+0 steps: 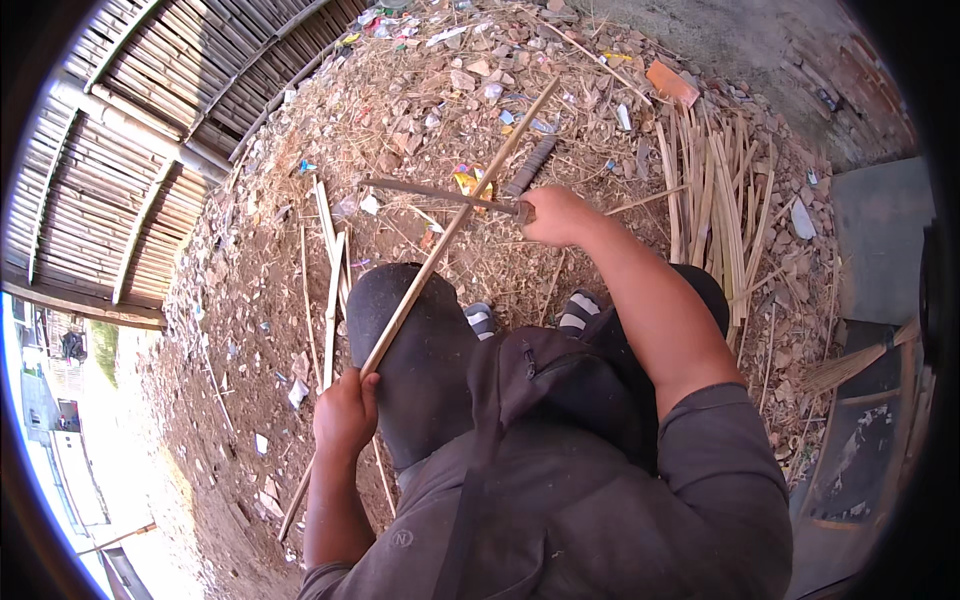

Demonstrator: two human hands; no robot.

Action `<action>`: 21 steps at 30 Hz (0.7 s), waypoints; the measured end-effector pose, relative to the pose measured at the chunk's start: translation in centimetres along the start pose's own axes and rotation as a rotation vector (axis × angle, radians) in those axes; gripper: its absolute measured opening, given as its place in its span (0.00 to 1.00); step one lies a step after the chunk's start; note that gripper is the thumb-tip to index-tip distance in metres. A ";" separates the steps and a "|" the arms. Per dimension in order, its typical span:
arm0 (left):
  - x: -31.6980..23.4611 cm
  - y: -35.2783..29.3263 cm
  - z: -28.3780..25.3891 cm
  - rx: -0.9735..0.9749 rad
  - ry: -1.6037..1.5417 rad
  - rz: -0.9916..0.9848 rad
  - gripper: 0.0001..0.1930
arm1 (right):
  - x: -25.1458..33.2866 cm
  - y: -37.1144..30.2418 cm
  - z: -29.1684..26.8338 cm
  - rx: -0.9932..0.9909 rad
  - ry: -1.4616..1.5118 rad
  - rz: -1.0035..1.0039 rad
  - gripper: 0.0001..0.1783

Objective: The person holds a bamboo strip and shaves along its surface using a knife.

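Observation:
My left hand (345, 412) is closed around a long split bamboo strip (430, 265), near its lower part. The strip slants up and to the right, past my left knee, with its far end out over the ground. My right hand (556, 215) grips the handle of a long, narrow-bladed knife (425, 191), whose blade points left. Blade and strip cross in front of my knees; whether they touch I cannot tell. A dark ridged rod (531, 165) lies on the ground just beyond my right hand.
Many bamboo strips (725, 185) lie in a pile at the right, and a few more strips (333, 300) on the left. Rubble and litter cover the ground, with a reddish brick (672, 84) farther off. A bamboo fence (130, 170) stands at left, a broom (855, 365) at right.

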State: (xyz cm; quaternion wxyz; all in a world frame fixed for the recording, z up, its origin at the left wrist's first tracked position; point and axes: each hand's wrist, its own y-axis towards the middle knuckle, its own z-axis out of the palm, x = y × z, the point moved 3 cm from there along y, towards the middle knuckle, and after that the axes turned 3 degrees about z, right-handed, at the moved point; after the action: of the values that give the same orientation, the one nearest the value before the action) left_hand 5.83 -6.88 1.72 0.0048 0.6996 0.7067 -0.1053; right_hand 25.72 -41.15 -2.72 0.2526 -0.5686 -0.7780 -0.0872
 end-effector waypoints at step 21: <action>0.5 0.1 1.4 -0.086 -0.025 0.051 0.17 | 1.8 -1.7 -1.4 0.019 -0.123 -0.089 0.16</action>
State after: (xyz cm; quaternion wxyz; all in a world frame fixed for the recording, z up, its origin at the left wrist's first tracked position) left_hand 5.73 -6.58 0.29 0.0464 0.7151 0.6925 -0.0830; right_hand 24.11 -40.79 -0.40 0.2056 -0.5352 -0.8174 -0.0556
